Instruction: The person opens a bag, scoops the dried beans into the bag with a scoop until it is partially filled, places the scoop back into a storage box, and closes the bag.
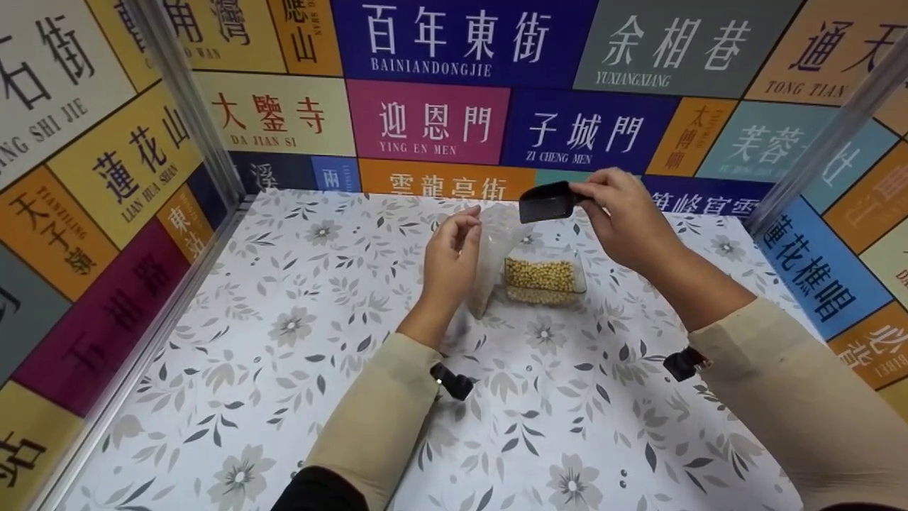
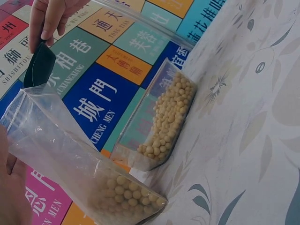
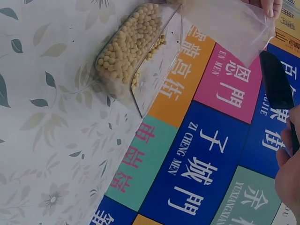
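Note:
My left hand (image 1: 452, 259) holds the upper part of a clear plastic bag (image 2: 65, 145) upright on the table. Soybeans (image 2: 126, 193) lie in the bag's bottom corner. My right hand (image 1: 631, 220) grips a black scoop (image 1: 546, 202) by its handle. The scoop is raised, its front edge right at the bag's open mouth in the left wrist view. To the right of the bag stands a clear rectangular container (image 2: 136, 140), with soybeans (image 1: 539, 275) heaped in it.
A white tablecloth (image 1: 383, 397) with grey flowers and leaves covers the table. Colourful sign panels (image 1: 440, 121) with Chinese lettering form walls at the back and sides. Metal posts (image 1: 191, 99) stand at the corners.

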Action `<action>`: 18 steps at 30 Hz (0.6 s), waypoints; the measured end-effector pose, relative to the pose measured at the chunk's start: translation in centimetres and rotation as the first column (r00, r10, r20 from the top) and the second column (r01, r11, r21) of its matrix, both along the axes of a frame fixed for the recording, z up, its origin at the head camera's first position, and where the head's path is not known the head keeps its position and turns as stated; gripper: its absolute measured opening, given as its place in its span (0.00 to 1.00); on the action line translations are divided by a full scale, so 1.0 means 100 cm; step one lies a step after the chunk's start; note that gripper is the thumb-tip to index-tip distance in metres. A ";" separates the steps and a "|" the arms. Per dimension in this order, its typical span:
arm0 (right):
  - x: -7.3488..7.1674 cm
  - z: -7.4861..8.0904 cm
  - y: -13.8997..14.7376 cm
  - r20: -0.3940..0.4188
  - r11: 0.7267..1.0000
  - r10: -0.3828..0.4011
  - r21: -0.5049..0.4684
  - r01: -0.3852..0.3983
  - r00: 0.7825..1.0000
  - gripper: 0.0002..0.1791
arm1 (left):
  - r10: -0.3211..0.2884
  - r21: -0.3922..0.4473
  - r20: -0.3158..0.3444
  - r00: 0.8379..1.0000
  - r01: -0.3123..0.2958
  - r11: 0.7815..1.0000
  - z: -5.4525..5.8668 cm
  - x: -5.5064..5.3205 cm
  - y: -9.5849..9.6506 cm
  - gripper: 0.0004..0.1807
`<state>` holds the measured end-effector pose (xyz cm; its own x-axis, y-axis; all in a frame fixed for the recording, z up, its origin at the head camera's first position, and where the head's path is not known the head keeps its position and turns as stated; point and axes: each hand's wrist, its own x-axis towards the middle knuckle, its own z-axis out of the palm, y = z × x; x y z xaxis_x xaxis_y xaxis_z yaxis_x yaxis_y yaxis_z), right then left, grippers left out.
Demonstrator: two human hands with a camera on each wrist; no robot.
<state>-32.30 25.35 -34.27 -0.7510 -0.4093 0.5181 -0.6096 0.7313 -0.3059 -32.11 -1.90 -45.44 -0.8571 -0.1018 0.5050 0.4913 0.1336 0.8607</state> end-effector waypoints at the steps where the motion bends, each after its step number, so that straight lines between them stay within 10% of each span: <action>1: 0.000 -0.001 0.003 0.017 1.000 -0.009 -0.011 0.009 1.000 0.19 | -0.002 0.000 -0.005 1.000 0.002 1.000 0.000 0.000 0.000 0.08; 10: 0.001 -0.023 0.032 0.356 0.967 -0.159 -0.134 0.219 0.921 0.23 | -0.008 0.007 -0.013 1.000 0.008 1.000 -0.002 -0.001 0.000 0.07; 18: -0.004 -0.054 0.044 0.440 0.962 -0.205 -0.073 0.263 0.874 0.24 | -0.008 0.016 0.022 1.000 0.008 1.000 -0.001 -0.001 0.000 0.07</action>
